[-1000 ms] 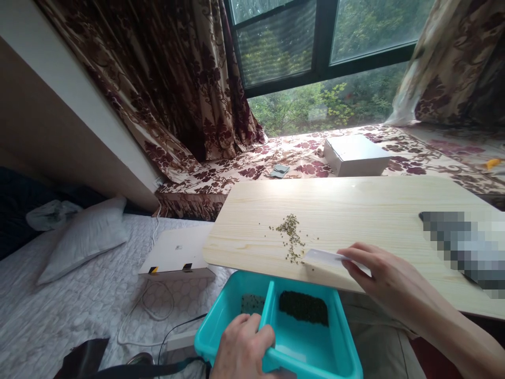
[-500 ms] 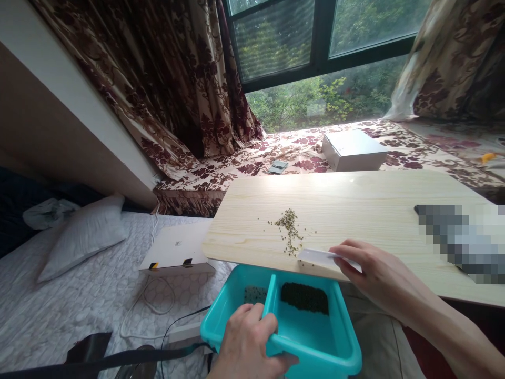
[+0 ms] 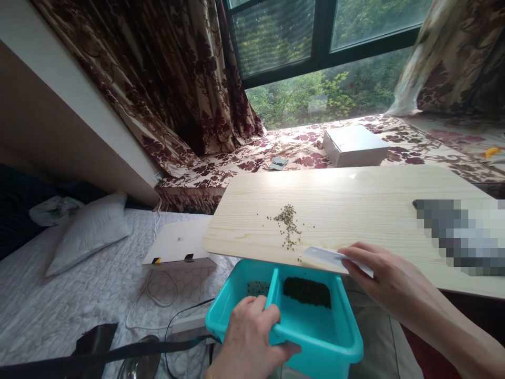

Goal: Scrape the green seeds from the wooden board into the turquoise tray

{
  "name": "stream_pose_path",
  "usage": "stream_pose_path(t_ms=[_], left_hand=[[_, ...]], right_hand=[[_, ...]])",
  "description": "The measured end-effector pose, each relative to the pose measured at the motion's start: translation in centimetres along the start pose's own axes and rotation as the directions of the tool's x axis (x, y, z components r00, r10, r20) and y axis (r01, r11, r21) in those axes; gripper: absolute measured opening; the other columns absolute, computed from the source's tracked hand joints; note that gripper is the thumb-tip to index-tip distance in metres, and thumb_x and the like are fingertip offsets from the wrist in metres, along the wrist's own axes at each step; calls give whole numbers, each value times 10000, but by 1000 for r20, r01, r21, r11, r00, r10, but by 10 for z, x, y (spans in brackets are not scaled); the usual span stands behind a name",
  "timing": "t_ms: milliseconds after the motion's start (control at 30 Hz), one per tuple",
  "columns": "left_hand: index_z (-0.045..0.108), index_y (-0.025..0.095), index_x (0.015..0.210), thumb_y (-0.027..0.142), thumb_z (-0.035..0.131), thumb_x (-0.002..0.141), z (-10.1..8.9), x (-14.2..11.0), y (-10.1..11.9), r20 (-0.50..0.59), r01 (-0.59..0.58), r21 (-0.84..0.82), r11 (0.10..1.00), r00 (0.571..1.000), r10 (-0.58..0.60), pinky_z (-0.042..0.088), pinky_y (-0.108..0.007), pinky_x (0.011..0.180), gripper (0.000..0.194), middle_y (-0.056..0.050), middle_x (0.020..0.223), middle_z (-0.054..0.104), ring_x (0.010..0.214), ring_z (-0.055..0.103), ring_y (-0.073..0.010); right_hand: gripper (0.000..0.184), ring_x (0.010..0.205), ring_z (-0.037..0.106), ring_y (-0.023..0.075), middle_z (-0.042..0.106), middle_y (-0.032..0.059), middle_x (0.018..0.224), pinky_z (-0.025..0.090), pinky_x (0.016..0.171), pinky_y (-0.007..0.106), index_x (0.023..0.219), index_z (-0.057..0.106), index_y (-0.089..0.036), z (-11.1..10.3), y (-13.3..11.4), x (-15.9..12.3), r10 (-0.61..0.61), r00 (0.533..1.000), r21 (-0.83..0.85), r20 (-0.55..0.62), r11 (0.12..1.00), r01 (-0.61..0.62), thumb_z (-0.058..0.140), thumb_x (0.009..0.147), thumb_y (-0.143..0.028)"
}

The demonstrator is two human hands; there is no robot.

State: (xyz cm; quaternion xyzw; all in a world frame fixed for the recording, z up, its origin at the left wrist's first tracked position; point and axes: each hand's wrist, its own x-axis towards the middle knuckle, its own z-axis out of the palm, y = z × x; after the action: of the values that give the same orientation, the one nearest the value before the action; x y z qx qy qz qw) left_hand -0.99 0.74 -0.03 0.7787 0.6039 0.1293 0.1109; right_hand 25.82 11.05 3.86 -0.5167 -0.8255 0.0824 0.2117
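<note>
On the desk (image 3: 371,205), bits (image 3: 286,213) lie left of the right hand (image 3: 376,266), which pinches a strip (image 3: 323,255); the left hand (image 3: 251,326) grips the bin (image 3: 335,348).

There's one camera here, worn on the person's head, facing forward and down past the left hand (image 3: 254,332) and right hand (image 3: 371,261), both close by, over the pale tabletop (image 3: 355,210) to the slanting window (image 3: 276,50) on the far side.
</note>
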Motion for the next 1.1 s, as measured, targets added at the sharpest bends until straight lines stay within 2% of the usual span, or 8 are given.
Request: stream_pose_path(t_ms=[233, 400, 667, 933, 1100], left_hand=[[578, 213, 659, 437, 992, 499, 7, 0, -5, -50, -34, 1, 999, 998, 34, 383, -303, 606, 497, 28, 692, 614, 685, 616, -206], [574, 214, 645, 442, 1001, 458, 11, -2, -12, -93, -50, -22, 998, 994, 48, 368, -301, 587, 519, 26, 672, 602, 658, 602, -207], [562, 220, 647, 442, 992, 474, 11, -4, -20, -85, -31, -35, 999, 996, 28, 377, -299, 597, 514, 29, 676, 591, 664, 590, -200], [572, 219, 668, 401, 986, 499, 10, -3, -22, -58, -32, -36, 999, 998, 30, 387, -296, 603, 482, 28, 689, 604, 675, 596, -202], [581, 220, 681, 393, 984, 501, 11, -6, -24, -64, -12, -33, 999, 998, 10, 387, -308, 616, 474, 25, 703, 605, 696, 605, -218]], right_hand=[[243, 653, 703, 183, 754, 47, 824, 488, 526, 257, 883, 744, -266, 1, -10, 3, -51, 997, 48, 50, 998, 48, 506, 921, -232], [235, 687, 724, 202, 776, 52, 879, 488, 529, 265, 943, 750, -258, 2, -11, 14, -5, 999, -23, 42, 1000, 6, 518, 909, -244], [245, 656, 711, 204, 780, 55, 860, 450, 497, 270, 922, 760, -258, 9, -10, 35, -8, 1000, -73, 21, 997, 9, 516, 902, -265], [255, 695, 723, 210, 785, 64, 908, 458, 518, 269, 949, 762, -248, 12, -12, 40, 23, 998, -90, 55, 996, -18, 511, 908, -253], [262, 673, 716, 200, 781, 60, 884, 453, 513, 264, 913, 767, -253, 9, -16, 40, -30, 997, -55, 77, 998, 35, 506, 907, -231]])
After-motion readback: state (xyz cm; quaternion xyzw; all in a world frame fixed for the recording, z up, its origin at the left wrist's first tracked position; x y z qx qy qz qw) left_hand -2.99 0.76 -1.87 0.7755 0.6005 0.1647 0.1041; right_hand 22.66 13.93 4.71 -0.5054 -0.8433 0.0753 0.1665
